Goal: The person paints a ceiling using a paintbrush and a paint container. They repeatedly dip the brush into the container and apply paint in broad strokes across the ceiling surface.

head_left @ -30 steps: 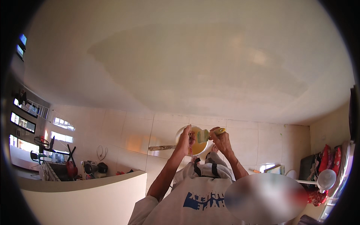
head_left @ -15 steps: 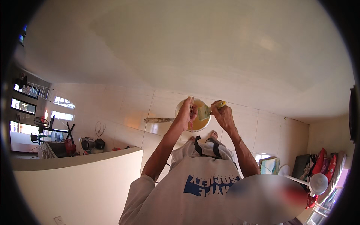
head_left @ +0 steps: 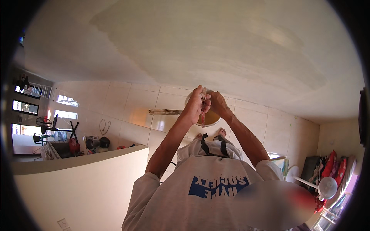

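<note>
Bucket (head_left: 209, 125) shows beyond a shirt (head_left: 165, 204) with blue lettering (head_left: 219, 187).

Free room right of bucket (head_left: 209, 125), wall (head_left: 208, 50) beyond

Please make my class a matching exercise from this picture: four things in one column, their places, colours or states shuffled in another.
1. Left hand
2. Bucket
3. Stick
4. Shirt

A. Pale with blue print
B. Fingers around a reddish strip
C. Round, pale-rimmed, with yellow-brown contents
D. Long, brownish, reaching out to the left

Pairs: 1-B, 2-C, 3-D, 4-A
</note>
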The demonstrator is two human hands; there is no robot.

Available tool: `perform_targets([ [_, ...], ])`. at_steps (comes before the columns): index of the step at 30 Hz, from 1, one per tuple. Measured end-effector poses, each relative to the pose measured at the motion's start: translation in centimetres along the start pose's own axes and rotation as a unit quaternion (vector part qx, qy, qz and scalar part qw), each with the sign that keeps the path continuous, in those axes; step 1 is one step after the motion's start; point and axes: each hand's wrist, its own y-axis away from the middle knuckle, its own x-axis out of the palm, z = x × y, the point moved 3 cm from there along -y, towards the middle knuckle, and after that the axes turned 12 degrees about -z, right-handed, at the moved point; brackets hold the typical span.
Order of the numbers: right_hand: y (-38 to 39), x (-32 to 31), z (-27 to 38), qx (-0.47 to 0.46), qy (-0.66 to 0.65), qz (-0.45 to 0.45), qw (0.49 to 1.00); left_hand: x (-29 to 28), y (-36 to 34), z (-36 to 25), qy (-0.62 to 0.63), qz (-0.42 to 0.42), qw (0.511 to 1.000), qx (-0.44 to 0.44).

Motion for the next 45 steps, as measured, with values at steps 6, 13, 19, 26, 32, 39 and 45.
perform_targets([
  [6,-0.1,1.5,-1.5,0.052,-0.124,0.010,0.991,0.3,0.0,-0.2,0.008,-0.008,1.000,-0.007],
  [13,-0.9,-1.4,0.7,0.073,0.072,-0.013,0.995,-1.2,-1.0,-0.2,0.019,0.002,1.000,-0.006],
  [19,0.5,1.1,-0.4,-0.018,0.103,0.030,0.994,-1.8,-2.2,0.3,0.024,0.008,0.999,-0.020],
  [26,3.0,-3.0,-1.7,0.116,-0.042,-0.170,0.978,-3.3,-2.7,1.1,0.059,-0.021,0.997,-0.037],
  [32,8.0,-3.3,-5.5,0.297,-0.441,-0.221,0.817,-3.0,-2.7,0.2,0.049,-0.012,0.998,-0.034],
  [39,10.8,-2.1,-5.0,0.304,-0.554,-0.235,0.739,-2.9,-2.5,-0.3,0.056,-0.006,0.997,-0.058],
  [45,11.0,-0.1,-8.4,0.301,-0.675,-0.167,0.653,-2.3,-2.5,-0.7,0.065,-0.005,0.996,-0.057],
])
